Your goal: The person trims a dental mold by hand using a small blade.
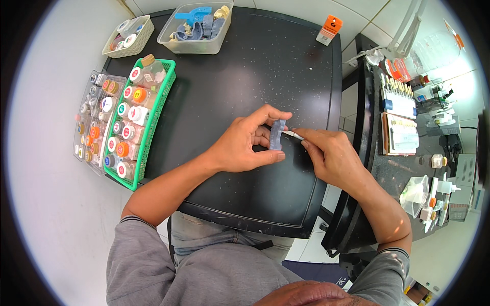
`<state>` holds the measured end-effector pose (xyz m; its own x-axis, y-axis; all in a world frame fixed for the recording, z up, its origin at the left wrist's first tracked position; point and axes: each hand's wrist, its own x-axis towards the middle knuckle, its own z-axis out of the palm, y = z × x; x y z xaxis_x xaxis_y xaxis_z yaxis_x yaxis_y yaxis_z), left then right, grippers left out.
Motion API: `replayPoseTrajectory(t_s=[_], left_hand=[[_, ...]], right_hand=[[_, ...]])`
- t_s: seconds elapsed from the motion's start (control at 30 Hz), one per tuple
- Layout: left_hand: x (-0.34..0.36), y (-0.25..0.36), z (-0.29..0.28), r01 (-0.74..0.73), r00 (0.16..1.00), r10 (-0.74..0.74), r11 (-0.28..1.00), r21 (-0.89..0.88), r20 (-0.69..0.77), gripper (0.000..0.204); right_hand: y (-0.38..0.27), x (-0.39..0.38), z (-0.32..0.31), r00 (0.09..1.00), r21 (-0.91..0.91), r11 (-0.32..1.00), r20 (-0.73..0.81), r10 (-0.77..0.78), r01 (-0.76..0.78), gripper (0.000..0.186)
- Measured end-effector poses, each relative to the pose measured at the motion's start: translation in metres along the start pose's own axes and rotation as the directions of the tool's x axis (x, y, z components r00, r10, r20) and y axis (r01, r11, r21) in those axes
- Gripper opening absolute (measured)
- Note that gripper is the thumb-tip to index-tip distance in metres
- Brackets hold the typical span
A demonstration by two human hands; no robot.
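My left hand (239,144) is over the middle of the black table, its thumb and fingers closed around a grey-blue dental cast (276,136). The cast is held on edge, so its far face is hidden. From the right, my right hand (331,153) pinches a thin, light-coloured hand tool (293,134) between thumb and fingers. The tool's tip points at the cast's right side; whether it touches is too small to tell. Most of its handle is covered by my fingers.
On the left, a green basket (162,104) holds bottles with coloured caps. A clear tub (196,47) of casts and impressions and a cream basket (113,52) stand at the back. An orange-and-white box (329,29) sits far right. Tooth shade samples (399,97) lie on the side counter.
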<state>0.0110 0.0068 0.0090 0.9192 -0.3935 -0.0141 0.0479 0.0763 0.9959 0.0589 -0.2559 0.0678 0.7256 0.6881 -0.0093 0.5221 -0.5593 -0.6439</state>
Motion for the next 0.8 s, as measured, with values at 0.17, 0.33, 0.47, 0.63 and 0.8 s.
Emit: replayPoseTrajectory(t_s=[0.17,0.33,0.47,0.63,0.8], left_hand=[[-0.0008,-0.0009,-0.0014,0.008,1.000,-0.008,1.000,-0.002,0.013,0.078],[-0.0011,-0.0002,0.0000,0.019,1.000,-0.019,1.000,-0.004,0.005,0.077],[-0.0021,-0.0016,0.0004,0.019,1.000,-0.019,0.999,-0.028,0.000,0.076],[-0.0021,-0.0023,0.0006,0.011,1.000,-0.011,1.000,-0.025,0.002,0.076],[-0.0016,-0.0036,0.0005,-0.003,1.000,0.003,1.000,-0.021,0.001,0.076]], right_hand=[[0.0017,0.0001,0.0012,0.999,-0.035,0.999,-0.023,-0.027,0.026,0.033],[0.0071,-0.0001,0.0013,0.996,-0.090,0.994,-0.063,-0.068,0.062,0.031],[0.0011,0.0004,-0.0002,0.999,-0.063,0.997,-0.032,-0.042,0.040,0.029],[0.0027,0.0004,0.0010,0.999,-0.063,0.998,-0.022,-0.029,0.028,0.028],[0.0021,0.0012,0.0009,1.000,-0.057,0.998,-0.007,-0.019,0.018,0.028]])
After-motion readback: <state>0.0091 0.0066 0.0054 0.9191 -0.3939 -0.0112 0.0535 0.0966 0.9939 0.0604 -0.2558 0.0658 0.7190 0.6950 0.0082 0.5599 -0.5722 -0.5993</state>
